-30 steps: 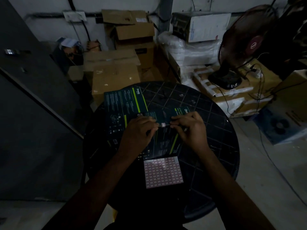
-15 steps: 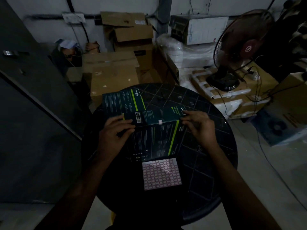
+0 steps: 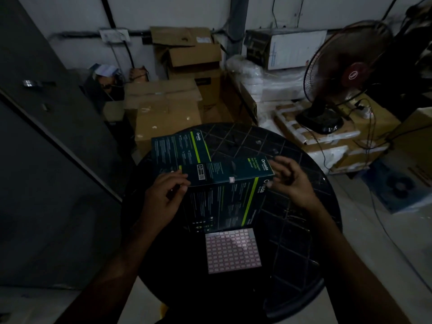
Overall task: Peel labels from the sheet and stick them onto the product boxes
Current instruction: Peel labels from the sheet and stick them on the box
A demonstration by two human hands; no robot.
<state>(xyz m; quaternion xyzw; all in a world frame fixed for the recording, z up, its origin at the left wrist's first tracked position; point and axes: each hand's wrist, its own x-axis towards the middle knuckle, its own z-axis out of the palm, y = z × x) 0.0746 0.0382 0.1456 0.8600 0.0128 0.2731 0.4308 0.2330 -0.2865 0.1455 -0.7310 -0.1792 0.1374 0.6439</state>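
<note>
Your left hand (image 3: 161, 197) rests at the left end of the near product box (image 3: 224, 183), its fingers (image 3: 180, 181) curled loosely against that end; whether they actually grip the card you cannot tell in this dim light. Your right hand (image 3: 289, 181) sits at the box's right end with fingers half spread, holding nothing. The box lies in the middle of the round dark worktop (image 3: 292, 230), its long axis running left to right across your view, the narrow upper face turned up and away from you, the broad printed face with the green stripe sloping down towards you. A small pale label (image 3: 232, 180) sits on the lower edge of that narrow face, near the centre. A second box (image 3: 180, 150) lies flat behind and to the left, its long axis likewise left to right, partly overlapped by the first. The label sheet (image 3: 232, 251), a pink grid, lies flat just nearer you than the box, touching neither of your hands
</note>
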